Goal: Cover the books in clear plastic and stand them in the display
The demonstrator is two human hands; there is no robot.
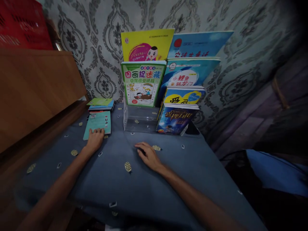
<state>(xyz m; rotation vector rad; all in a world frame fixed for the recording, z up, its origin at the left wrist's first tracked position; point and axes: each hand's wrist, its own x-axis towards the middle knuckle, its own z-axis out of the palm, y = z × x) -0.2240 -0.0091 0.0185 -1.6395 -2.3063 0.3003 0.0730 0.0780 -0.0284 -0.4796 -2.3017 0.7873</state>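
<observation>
Patterned grey wallpaper backs a table under a blue cloth (144, 186) dotted with small prints. Against the wall stands a clear stepped rack (139, 120), the landmark for everything else.

Left of the rack, a teal booklet (98, 123) lies flat on the cloth, its long axis running away from the person toward the wall. The left hand (95, 138) rests on the booklet's near edge, fingers spread flat and grasping nothing. Beyond the booklet, still left of the rack, sits a small stack (101, 105) of thin books. The left hand is plainly the nearer one to both.

The right hand (148, 155) lies on the cloth in front of the rack, palm down, fingers loosely open and holding nothing.

The rack's left column holds a yellow book (146, 45) at the back and a green book (143, 83) before it; its front left pocket shows no book. The right column is filled in every tier: two blue books (192, 61) behind, a yellow-and-blue one (184, 95), and a dark book (176, 118) at the front.

A wooden board (33, 86) rises far left of the rack.
</observation>
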